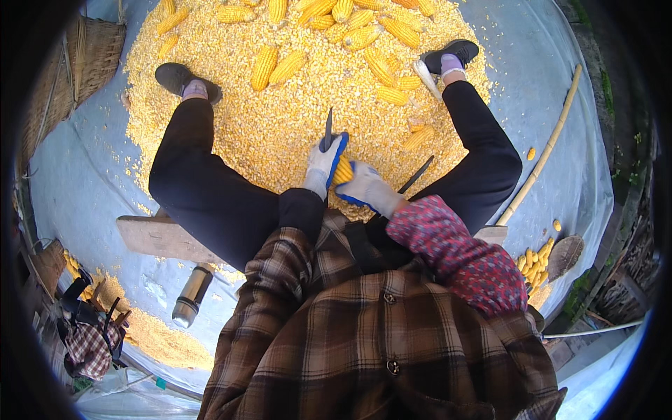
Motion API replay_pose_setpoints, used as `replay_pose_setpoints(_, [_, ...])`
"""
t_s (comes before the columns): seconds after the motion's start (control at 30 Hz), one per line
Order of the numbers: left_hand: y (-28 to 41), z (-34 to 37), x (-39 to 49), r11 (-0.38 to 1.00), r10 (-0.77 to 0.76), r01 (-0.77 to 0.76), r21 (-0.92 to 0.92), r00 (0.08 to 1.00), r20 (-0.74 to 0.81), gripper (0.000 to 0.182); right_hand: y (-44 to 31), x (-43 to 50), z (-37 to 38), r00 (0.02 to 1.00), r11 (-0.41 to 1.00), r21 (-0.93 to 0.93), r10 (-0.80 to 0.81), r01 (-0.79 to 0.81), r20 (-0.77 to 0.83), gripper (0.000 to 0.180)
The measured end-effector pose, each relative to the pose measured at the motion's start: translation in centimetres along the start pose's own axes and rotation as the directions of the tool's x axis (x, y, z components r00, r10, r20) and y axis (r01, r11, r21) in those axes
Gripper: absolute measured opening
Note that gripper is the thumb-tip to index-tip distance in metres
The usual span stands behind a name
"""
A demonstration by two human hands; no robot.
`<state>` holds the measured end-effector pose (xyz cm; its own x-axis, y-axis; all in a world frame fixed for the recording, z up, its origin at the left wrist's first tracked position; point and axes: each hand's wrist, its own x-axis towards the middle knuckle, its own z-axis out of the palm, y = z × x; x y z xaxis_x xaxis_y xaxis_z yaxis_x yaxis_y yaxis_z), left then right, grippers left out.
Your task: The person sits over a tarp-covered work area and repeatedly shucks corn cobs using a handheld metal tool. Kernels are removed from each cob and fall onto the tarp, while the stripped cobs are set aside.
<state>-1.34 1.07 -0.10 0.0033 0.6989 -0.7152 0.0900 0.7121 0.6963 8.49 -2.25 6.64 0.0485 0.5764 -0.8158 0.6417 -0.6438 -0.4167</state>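
In the middle of the view an ear of yellow corn [344, 171] is between my two hands, just above a broad spread of loose kernels [294, 126]. My left hand [324, 160], in a white glove with blue palm, is closed around the ear's far part; a dark pointed metal tool [329, 126] sticks up beside its fingers. My right hand [367, 186], gloved the same way and slightly blurred, grips the near part. A second dark flat bar [416, 174] slants over the kernels by my right thigh. Several whole ears [264, 68] rest on the kernels ahead.
A wooden bench [163, 236] is under me, with a metal flask [192, 296] behind it. A woven basket [94, 58] stands at the far left. A bamboo pole [543, 147] lies on the plastic sheet [525, 94]. Another person [92, 341] sits at lower left near more corn.
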Motion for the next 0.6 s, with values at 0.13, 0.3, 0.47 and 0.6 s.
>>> replay_pose_setpoints(0.13, [-1.0,0.1,0.7,0.996,-0.011,0.012,0.083,1.000,-0.014,0.033,-0.9,-0.4,0.4,0.998,1.000,-0.005,0.020,-0.020,-0.064,0.038])
replay_pose_setpoints(0.3, [-2.0,0.2,1.3,0.962,-0.245,0.252,-0.107,0.967,0.075,0.036,1.9,-5.2,-3.6,0.920,0.681,0.669,0.015,-0.296,0.391,0.029])
replay_pose_setpoints(0.47, [-1.4,0.4,0.9,0.981,-0.151,0.162,-0.109,0.983,0.108,0.033,0.4,-1.3,-2.0,0.943,0.870,0.427,0.111,-0.245,0.315,0.031])
replay_pose_setpoints(0.6, [-0.7,0.4,0.4,0.799,0.381,-0.237,0.553,0.911,-0.160,0.030,-1.3,0.7,-0.6,0.976,0.963,0.246,0.058,-0.111,0.211,0.024])
